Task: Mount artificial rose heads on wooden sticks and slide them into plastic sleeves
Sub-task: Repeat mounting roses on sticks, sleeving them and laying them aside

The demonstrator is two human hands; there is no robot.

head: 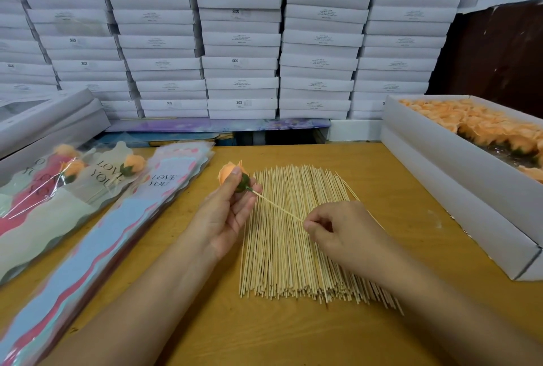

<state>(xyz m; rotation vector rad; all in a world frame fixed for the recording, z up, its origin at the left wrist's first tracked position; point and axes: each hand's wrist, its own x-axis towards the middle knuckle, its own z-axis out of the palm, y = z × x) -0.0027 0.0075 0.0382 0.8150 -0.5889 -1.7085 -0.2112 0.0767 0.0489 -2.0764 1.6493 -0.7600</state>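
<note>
L hand [226, 212] fingers grip rose head [230, 173] (peach) — R hand [338, 230] fingers pinch stick [279, 208].

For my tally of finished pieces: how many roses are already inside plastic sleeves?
3, all at the table's left: one farthest left, one beside it, one in the "LOVE YOU" sleeve. More may be hidden underneath.

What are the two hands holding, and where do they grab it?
The left hand holds a peach rose head by its green base. The right hand pinches the wooden stick near its lower end.
</note>
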